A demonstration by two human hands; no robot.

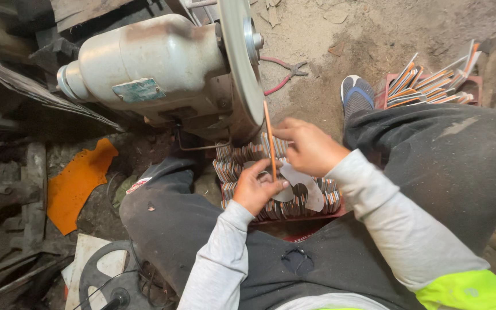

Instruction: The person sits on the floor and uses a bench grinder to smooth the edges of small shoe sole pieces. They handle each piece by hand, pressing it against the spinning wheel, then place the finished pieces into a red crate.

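Two hands: gripping one thin orange-edged flat strip (269,138), edge against the grey spinning grinding disc (240,57).
Left hand (255,186): pinching low, steadying.
Right hand (308,146): clasping beside disc.
Below disc: red tray of stacked strips (242,158).

Your left hand (255,188) sits low between your knees, fingers curled and pinched shut, thumb toward your right hand. Your right hand (308,146) is just above and beside it, palm down, fingers bent in a pinch. Both forearms, in grey sleeves, angle inward from your body.
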